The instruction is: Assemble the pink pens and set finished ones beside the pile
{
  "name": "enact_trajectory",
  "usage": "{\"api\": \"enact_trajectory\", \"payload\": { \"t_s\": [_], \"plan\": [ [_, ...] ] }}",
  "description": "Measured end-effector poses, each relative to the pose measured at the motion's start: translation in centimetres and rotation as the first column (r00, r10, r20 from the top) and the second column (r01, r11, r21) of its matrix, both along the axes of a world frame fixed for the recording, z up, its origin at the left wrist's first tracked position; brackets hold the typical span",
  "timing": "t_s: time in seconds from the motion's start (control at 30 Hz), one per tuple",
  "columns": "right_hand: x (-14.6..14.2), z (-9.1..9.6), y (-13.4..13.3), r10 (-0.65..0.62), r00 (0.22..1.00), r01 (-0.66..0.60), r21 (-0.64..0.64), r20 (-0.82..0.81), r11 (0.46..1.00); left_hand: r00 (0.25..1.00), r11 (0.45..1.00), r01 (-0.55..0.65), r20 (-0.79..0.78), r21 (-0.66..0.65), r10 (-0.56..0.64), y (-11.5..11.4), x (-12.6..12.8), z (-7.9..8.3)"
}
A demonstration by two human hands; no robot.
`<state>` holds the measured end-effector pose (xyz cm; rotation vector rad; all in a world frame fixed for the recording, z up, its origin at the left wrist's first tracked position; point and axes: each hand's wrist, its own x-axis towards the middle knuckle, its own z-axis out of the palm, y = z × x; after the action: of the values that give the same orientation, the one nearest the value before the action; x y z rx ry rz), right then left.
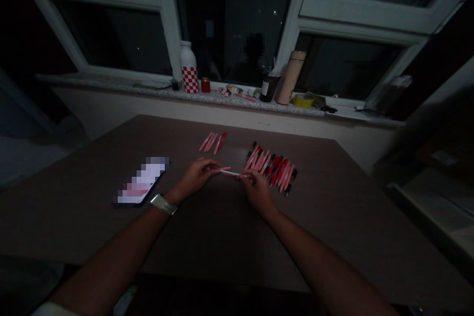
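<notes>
Over the middle of the table, a slim pink-and-white pen point(230, 173) is stretched between my two hands. My left hand point(198, 176) pinches its left end, and my right hand point(258, 188) has its fingers closed on the right end. Dim light hides whether the pen is whole or in parts. Just beyond my right hand lies a pile of pink, red and black pens point(274, 165), placed side by side. A smaller row of pink and red pens point(212, 142) rests farther back, beyond my left hand.
A lit phone point(144, 180) lies left of my left hand on the brown table point(207, 237). Along the windowsill point(229, 100) stand a red-checkered white bottle point(190, 71), a small red jar point(205, 85), a dark container point(269, 88), a beige flask point(292, 77) and a yellow roll point(302, 101).
</notes>
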<state>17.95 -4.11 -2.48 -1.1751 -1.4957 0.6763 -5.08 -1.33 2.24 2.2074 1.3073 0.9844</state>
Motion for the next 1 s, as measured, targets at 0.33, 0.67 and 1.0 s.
{"api": "enact_trajectory", "payload": {
  "t_s": [0.33, 0.67, 1.0],
  "plan": [
    [-0.1, 0.4, -0.4, 0.159, 0.987, -0.158, -0.076, 0.005, 0.984, 0.993, 0.996, -0.078, 0.093, 0.032, 0.074, 0.5, 0.1, -1.0],
    [-0.3, 0.0, -0.3, 0.134, 0.99, -0.138, -0.08, -0.048, 0.987, 0.928, 0.984, -0.063, -0.352, 0.167, 0.12, 1.1, -0.6, -2.6],
    [-0.3, 0.0, -0.3, 0.139, 0.989, -0.143, -0.068, -0.055, 0.987, 0.93, 0.985, -0.091, -0.34, 0.15, 0.138, 1.4, 0.0, -2.8]
  ]
}}
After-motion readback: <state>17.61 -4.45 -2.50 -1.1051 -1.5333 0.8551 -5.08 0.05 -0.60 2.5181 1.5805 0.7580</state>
